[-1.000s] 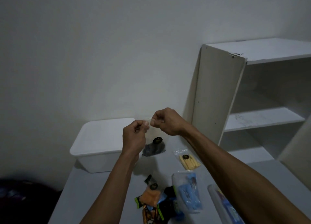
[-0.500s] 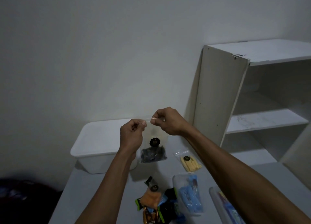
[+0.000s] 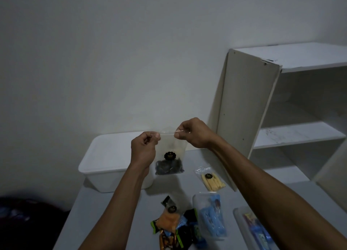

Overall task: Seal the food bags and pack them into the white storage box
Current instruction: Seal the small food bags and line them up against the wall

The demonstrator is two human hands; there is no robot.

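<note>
I hold a clear food bag (image 3: 170, 163) with dark contents and a black round sticker up in the air over the table. My left hand (image 3: 145, 148) pinches the bag's top edge at its left end. My right hand (image 3: 191, 132) pinches the same edge at its right end. The bag hangs down between them, in front of the white storage box (image 3: 105, 159), which stands lidded at the table's far left.
On the grey table (image 3: 112, 202) lie a bag of pale yellow sticks (image 3: 211, 179), an orange snack bag (image 3: 168, 218), a bag with blue contents (image 3: 211, 218), dark wrapped snacks and another clear bag (image 3: 249, 225) at the right. A white shelf unit (image 3: 247, 107) stands at the right.
My hands have drawn a little apart along the bag's top edge, and the bag now hangs straighter between them.
</note>
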